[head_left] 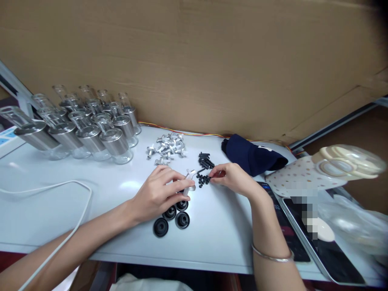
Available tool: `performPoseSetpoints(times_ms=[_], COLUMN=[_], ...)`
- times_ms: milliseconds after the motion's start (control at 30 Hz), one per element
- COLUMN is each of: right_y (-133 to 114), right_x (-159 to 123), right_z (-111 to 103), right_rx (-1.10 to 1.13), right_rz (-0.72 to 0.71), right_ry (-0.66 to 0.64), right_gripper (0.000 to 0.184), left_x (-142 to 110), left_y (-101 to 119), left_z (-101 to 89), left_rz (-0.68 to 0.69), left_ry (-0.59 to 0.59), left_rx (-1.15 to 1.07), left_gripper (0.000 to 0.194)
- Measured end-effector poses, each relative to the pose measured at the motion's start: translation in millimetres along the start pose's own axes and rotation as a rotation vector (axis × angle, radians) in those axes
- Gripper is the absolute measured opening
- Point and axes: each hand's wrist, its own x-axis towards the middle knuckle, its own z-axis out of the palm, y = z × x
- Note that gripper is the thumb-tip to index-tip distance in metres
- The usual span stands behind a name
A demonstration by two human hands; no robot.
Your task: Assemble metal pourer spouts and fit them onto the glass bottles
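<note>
My left hand (160,188) is closed, thumb and fingers pinching a silvery metal fitting (190,174) with a flange and a narrow stem. Just below that hand are several round black caps (161,227) with ringed hollows. My right hand (232,178) has its thumb and forefinger pinched together at the edge of a cluster of small black rings (203,180). Whatever lies between those fingertips is too small to make out. Behind the rings is a pile of short black rods (206,161). More silvery fittings (169,146) lie heaped beyond my left hand.
Several glass-and-metal bottles (91,137) stand at the left. A white cable (81,182) crosses my left forearm. At the right are a dark blue cap (251,155), a dotted tumbler (291,176), a phone (291,238) and a tablet-like device (339,258). Cardboard (197,60) walls the back.
</note>
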Motion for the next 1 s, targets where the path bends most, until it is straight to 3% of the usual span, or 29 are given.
performPoseSetpoints(times_ms=[100,267,333,533,1000], right_y=[-1,-25,-37,-52,-49], right_x=[-3,-9,-9,-6,-7], right_z=[-4,-1,4,17,19], right_rx=[0.059,0.634,0.758,0.848,0.962], right_rz=[-0.001,-0.148,-0.209,-0.265,-0.308], right_ry=[0.048,0.104,0.125,0.189,0.092], right_gripper=[0.004,0.025,0.028,0.022,0.012], left_x=[1,1,0,0,1], left_y=[0,1,1,1,1], left_z=[-0.9,-0.4,0.0,-0.7,-1.4], left_rz=[-0.004,-0.025,-0.035,-0.029,-0.011], left_ry=[0.007,-0.013,-0.015,-0.015,-0.031], left_rx=[0.006,-0.008,0.002,0.009,0.016], left_gripper=[0.02,0.021,0.022,0.022,0.023])
